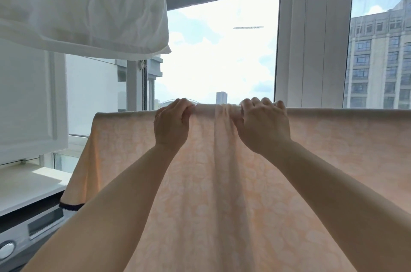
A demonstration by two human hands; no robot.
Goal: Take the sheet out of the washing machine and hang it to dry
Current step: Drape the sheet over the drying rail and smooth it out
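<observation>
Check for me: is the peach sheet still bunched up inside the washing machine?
No, the peach sheet is draped over a rail by the window, with the left hand and right hand gripping its top fold.

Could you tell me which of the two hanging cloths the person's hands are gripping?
The peach patterned sheet, low and draped in front of the window. The left hand and right hand both bunch its top edge. The white cloth, upper left, hangs untouched.

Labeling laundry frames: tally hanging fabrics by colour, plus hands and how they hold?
Peach patterned sheet: 1
White cloth hanging upper left: 1
Hands with a grip on the sheet's top edge: 2, left hand and right hand
Total: 4
</observation>
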